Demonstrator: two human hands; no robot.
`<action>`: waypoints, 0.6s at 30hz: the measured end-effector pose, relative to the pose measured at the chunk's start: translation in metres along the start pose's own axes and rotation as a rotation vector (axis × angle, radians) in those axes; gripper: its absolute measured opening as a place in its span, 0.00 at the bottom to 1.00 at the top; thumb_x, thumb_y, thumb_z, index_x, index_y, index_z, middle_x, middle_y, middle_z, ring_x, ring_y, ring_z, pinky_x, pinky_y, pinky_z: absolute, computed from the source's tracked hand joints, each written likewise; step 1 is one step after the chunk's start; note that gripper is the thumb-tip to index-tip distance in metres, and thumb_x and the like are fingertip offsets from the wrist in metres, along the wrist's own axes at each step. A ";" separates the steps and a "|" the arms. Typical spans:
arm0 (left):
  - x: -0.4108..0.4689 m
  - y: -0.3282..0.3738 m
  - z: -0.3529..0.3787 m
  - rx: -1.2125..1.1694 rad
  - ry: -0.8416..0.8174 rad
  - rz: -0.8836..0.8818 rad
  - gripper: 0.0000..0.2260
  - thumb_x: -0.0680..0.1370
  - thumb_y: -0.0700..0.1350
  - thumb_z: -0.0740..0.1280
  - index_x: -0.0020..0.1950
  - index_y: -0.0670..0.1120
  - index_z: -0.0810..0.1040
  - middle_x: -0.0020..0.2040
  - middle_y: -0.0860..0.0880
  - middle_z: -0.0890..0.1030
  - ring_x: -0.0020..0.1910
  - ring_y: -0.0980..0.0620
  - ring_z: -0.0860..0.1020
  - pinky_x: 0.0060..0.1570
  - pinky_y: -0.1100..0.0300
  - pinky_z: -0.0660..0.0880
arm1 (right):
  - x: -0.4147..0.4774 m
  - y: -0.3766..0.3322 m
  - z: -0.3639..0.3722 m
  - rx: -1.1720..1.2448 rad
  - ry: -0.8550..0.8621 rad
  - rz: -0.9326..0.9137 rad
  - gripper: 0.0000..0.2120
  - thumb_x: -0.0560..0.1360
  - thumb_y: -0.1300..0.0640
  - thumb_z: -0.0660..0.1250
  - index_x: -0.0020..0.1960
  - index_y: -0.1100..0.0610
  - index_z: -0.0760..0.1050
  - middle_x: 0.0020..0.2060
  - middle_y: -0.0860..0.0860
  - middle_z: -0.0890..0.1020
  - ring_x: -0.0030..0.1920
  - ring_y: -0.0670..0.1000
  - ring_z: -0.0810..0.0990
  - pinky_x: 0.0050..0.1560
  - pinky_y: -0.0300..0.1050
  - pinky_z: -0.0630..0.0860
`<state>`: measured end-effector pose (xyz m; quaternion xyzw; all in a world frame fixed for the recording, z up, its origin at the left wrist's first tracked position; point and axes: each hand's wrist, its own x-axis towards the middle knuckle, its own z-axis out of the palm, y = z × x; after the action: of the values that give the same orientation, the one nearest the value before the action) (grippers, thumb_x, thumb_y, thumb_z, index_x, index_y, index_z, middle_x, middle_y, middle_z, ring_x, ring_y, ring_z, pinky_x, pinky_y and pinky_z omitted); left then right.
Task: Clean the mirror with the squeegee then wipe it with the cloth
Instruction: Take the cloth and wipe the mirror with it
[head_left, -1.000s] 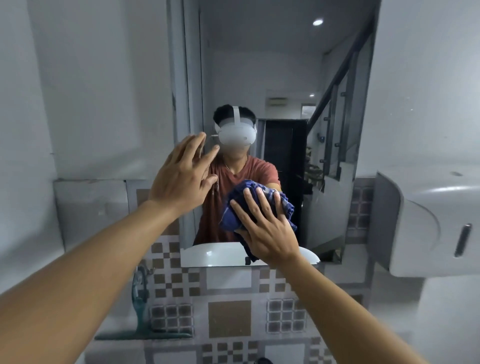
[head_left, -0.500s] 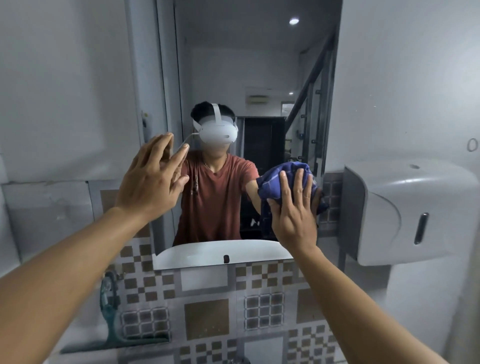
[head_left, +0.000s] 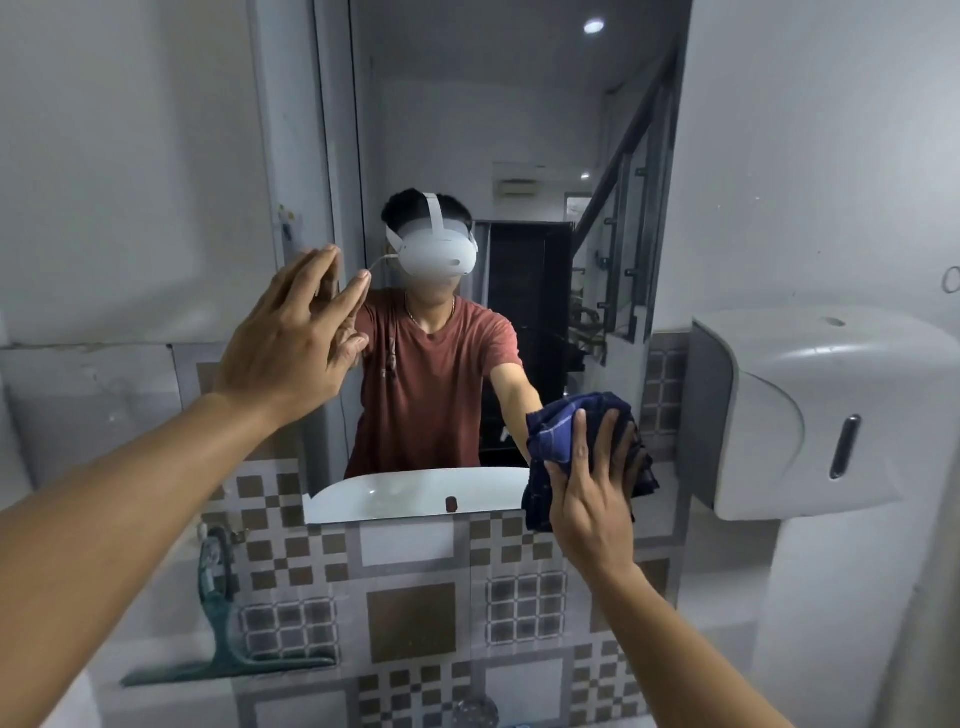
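A tall wall mirror (head_left: 519, 130) fills the middle of the view and reflects a person in a red shirt. My right hand (head_left: 592, 488) presses a dark blue checked cloth (head_left: 553, 426) flat against the mirror's lower right corner. My left hand (head_left: 291, 338) rests with spread fingers at the mirror's left edge and holds nothing. A green squeegee (head_left: 218, 623) stands against the tiled wall at the lower left, blade down, apart from both hands.
A white paper dispenser (head_left: 810, 410) juts out from the wall just right of the mirror. Patterned grey and brown tiles (head_left: 410, 623) cover the wall under the mirror. A drain (head_left: 475, 712) of the basin shows at the bottom edge.
My right hand has swept the cloth from the mirror's lower middle to its right edge, then down to the lower right corner. My left hand has stayed at the left edge.
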<state>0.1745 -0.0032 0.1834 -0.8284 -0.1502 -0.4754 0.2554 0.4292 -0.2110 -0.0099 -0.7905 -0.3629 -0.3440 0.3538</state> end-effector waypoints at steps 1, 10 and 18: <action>0.000 0.000 0.000 0.000 -0.007 -0.003 0.29 0.78 0.49 0.68 0.78 0.45 0.67 0.77 0.37 0.62 0.77 0.36 0.59 0.70 0.37 0.68 | -0.004 -0.001 0.003 0.007 -0.005 0.009 0.29 0.84 0.39 0.37 0.81 0.48 0.35 0.81 0.59 0.44 0.81 0.61 0.38 0.76 0.71 0.47; -0.004 0.001 0.003 0.018 0.014 0.015 0.28 0.79 0.50 0.67 0.77 0.43 0.67 0.76 0.35 0.64 0.77 0.35 0.61 0.74 0.40 0.65 | 0.002 -0.050 0.014 -0.045 0.000 -0.103 0.31 0.84 0.40 0.44 0.82 0.54 0.51 0.81 0.61 0.49 0.80 0.64 0.44 0.75 0.73 0.48; -0.015 -0.005 0.005 -0.004 0.029 0.023 0.24 0.79 0.48 0.68 0.74 0.44 0.72 0.72 0.38 0.69 0.74 0.39 0.65 0.70 0.45 0.71 | 0.021 -0.125 0.029 -0.103 0.085 -0.397 0.28 0.84 0.47 0.53 0.81 0.56 0.56 0.79 0.62 0.57 0.80 0.66 0.50 0.74 0.76 0.50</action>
<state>0.1680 0.0037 0.1701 -0.8236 -0.1357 -0.4848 0.2612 0.3456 -0.1195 0.0308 -0.7052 -0.4783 -0.4582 0.2531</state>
